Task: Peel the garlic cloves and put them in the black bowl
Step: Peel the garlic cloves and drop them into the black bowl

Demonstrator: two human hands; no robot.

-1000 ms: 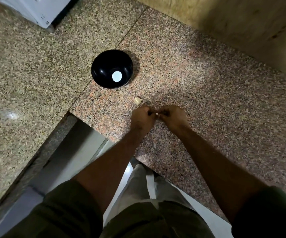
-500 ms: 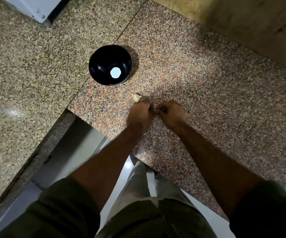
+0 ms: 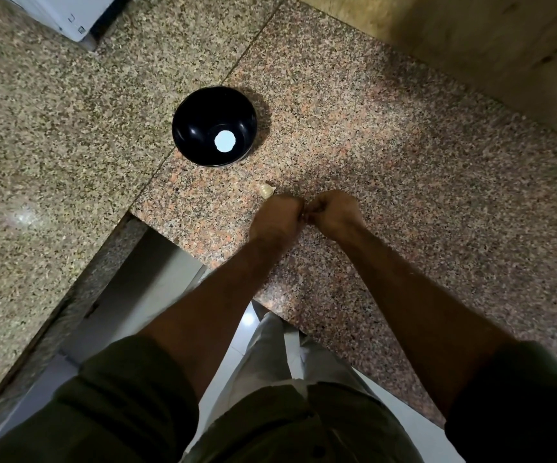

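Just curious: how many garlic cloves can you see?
1 plainly: a garlic clove on the counter beside the left hand. Another may be hidden between both hands' fingers.

The bench (image 3: 387,168) is speckled granite, with a pinkish slab on the right meeting a greyer slab on the left along a thin seam. A black bowl (image 3: 203,128) is sitting upright on the pinkish slab, right beside that seam, showing a round white spot inside. One garlic clove (image 3: 266,190) is lying on the stone near the bowl, on the side closer to the person, not touching it.
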